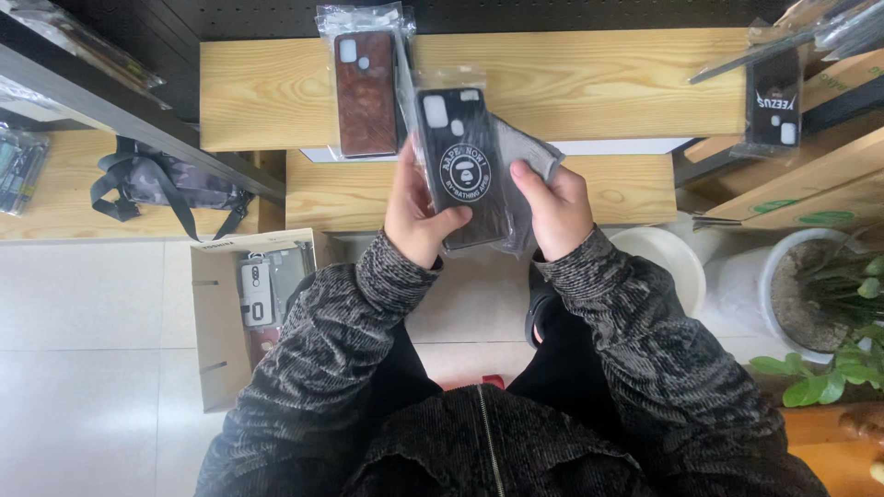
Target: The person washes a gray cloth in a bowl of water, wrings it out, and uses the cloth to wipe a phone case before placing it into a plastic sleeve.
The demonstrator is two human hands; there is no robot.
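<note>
Both hands hold a black phone case (465,179) in clear wrap above the wooden shelf's front edge: left hand (416,216) grips its left side, right hand (552,207) its right. A brown case (366,92) already lies on the shelf (589,83); more wait in the cardboard box (221,322) on the floor.

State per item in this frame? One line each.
Black phone case: in clear sleeve, held upright by both hands.
Left hand: gripping the black case's lower left edge.
Right hand: holding a grey cloth behind the case.
Brown phone case: bagged, lying flat on the wooden shelf.
Cardboard box: open, on the floor, cases inside.
</note>
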